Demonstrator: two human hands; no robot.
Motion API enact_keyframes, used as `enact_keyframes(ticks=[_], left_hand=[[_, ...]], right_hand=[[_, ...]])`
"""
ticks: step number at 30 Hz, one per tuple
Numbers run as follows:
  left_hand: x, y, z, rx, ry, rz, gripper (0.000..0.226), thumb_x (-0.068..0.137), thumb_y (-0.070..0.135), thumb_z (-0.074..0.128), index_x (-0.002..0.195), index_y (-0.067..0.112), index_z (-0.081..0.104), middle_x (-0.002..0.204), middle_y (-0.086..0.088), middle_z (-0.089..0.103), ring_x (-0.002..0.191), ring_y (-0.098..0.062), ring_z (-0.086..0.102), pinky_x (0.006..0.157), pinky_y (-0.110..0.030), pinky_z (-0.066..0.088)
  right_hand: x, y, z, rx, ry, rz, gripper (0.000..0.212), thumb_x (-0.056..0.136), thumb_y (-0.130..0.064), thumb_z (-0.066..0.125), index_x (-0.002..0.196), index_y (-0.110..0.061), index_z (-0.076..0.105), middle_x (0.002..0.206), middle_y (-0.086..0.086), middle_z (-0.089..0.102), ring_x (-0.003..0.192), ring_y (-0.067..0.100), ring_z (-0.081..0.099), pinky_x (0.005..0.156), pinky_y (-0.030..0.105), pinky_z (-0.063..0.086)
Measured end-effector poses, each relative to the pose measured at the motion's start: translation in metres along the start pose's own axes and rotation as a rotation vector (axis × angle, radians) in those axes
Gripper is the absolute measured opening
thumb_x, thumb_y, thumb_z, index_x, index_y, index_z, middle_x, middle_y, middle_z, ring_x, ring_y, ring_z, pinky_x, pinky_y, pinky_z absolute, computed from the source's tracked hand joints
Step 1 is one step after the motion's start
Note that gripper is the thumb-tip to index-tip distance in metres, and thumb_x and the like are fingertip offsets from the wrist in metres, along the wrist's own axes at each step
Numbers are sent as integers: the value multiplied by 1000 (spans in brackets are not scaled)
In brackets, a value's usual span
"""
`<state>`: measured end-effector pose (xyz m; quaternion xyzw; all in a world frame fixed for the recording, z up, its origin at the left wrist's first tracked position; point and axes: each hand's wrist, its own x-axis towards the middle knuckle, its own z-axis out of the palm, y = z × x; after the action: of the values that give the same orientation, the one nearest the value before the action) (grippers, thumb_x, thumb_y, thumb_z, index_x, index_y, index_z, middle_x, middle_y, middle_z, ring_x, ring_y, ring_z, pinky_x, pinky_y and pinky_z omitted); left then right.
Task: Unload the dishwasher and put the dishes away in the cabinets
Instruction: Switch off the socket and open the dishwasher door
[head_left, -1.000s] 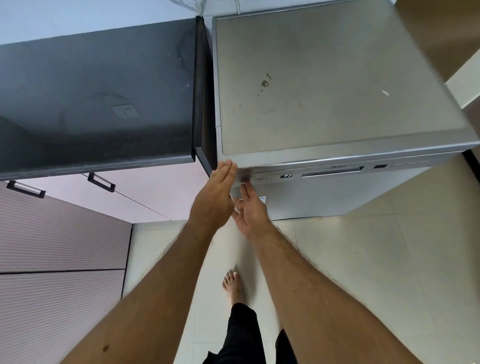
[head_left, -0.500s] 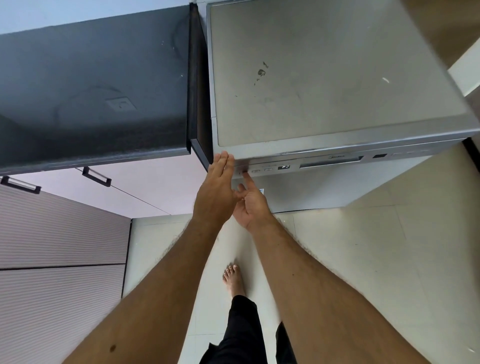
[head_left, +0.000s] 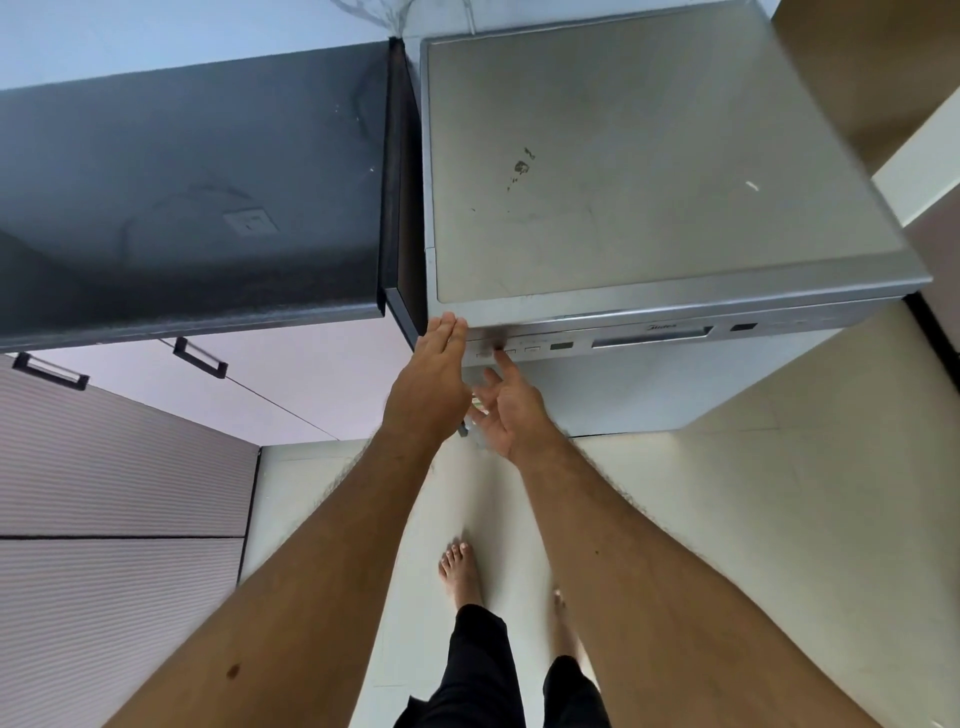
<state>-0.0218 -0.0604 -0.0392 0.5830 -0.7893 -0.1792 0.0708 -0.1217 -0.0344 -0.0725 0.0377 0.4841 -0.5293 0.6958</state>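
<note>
Dishwasher interior: hidden, door closed.
Button labels on control panel: too small to read.
Left hand fingertips: possibly touching the dishwasher's corner; contact unclear.
Right hand fingers: motion-blurred.

Silver dishwasher stands shut beside the dark counter, door closed. Left hand flat, straight fingers touching the front left corner of the top edge; right hand palm up, index finger on a button of the control panel. Bare feet on the tile floor.
</note>
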Motion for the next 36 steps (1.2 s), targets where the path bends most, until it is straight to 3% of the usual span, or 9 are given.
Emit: enact_keyframes(ticks=[4,7,10,12,15,17,27,36], left_hand=[[2,7,-9,8,-57,-27,70,98,3,45,157,16,11,165,-1,5,152,-19,2,122,-41,19],[4,12,-15,37,-109,-56,68,100,9,46,157,15,10,165,-3,6,152,-20,4,122,-41,18],[9,13,-20,59,-186,-54,66,100,26,51,155,17,16,163,-5,17,149,-25,15,119,-46,26],[10,16,-29,102,-197,-35,68,97,28,56,154,16,20,160,-7,23,148,-27,17,119,-48,27],[6,30,-52,113,-110,-13,75,96,10,54,156,11,11,164,-7,10,151,-27,1,122,-44,12],[8,41,-68,100,-16,3,80,92,-1,49,157,11,4,165,-5,2,151,-24,-6,122,-41,6],[37,72,-131,1,273,11,77,94,4,43,157,14,-1,165,-5,-3,151,-21,-8,123,-39,2],[113,70,-147,-6,387,111,74,97,9,39,156,14,-6,164,-3,-8,150,-17,-11,122,-34,-2]], right_hand=[[4,-22,-16,-78,111,-86,37,103,-17,49,140,-18,52,146,3,51,135,27,45,99,38,43],[-1,-39,-22,-250,120,-147,33,99,-10,53,129,-20,63,126,3,65,124,27,55,96,36,47],[-12,-54,-24,-644,91,-345,31,96,-7,55,120,-18,69,123,7,69,119,28,60,106,40,46],[-23,-67,-23,-947,70,-479,37,94,-5,54,129,-12,64,128,5,66,121,23,59,109,32,42],[-41,-90,-18,-1395,59,-621,56,88,-1,50,143,-11,51,144,7,53,132,22,49,112,27,33],[-52,-106,-12,-1560,48,-698,62,87,-2,50,148,-12,44,150,7,46,137,21,43,115,28,28],[-92,-193,32,-1687,66,-1094,62,91,-1,47,151,-15,37,162,6,23,149,22,19,119,36,25],[-49,-237,81,-1724,150,-1167,63,95,-11,53,154,-17,31,165,4,9,151,21,11,119,34,22]])
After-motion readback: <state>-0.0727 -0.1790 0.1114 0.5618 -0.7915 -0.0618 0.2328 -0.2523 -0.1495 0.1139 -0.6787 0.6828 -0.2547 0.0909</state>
